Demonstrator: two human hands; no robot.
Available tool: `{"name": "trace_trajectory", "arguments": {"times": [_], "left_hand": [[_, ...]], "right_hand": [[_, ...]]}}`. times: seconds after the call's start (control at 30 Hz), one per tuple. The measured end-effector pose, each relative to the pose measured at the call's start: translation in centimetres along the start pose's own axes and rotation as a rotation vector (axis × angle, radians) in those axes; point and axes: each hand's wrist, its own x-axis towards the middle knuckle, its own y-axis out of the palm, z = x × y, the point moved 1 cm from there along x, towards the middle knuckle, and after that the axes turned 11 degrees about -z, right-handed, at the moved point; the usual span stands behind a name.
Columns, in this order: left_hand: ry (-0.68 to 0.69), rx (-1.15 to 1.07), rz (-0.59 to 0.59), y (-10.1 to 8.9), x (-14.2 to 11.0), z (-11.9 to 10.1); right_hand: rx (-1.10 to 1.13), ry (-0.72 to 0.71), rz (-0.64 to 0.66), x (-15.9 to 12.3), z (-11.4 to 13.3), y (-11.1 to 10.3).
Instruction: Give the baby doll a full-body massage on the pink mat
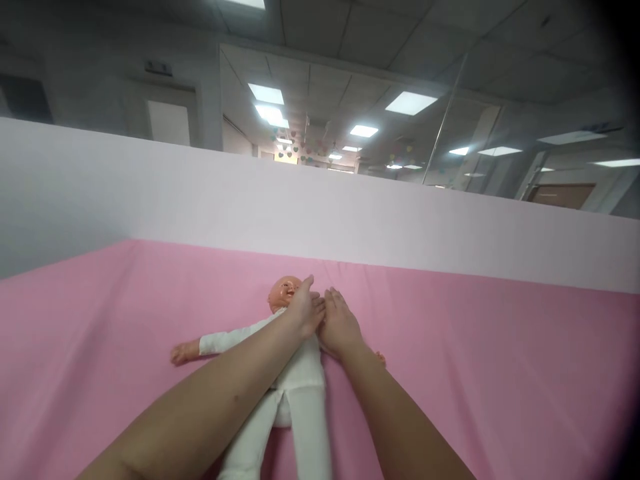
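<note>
A baby doll (300,369) in white clothing lies on its back on a pink sheet (450,373), arms spread to both sides. My left hand (306,310) is over the doll's upper chest and shoulder, beside its head (280,293). The thumb points up and the fingers stretch to the right. Close by on the right, my right hand (341,325) lies over the doll's shoulder and upper arm, fingers straight and together. The two hands nearly meet at the fingertips. Whether the palms press on the doll is hidden. My right forearm covers most of that doll arm; its small hand (381,358) shows past it.
A low white wall (300,207) runs along the far side of the pink surface and continues on the left. Behind it stand a large glass pane (340,113) with ceiling lights showing in it and a door (167,120) at left.
</note>
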Motion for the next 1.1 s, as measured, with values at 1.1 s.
{"name": "trace_trajectory", "arguments": {"times": [1.1], "left_hand": [[-0.177,-0.29,0.249,-3.9,-4.1,-2.0]], "right_hand": [[0.226,-0.428,-0.038,-5.2,9.1,-3.4]]}}
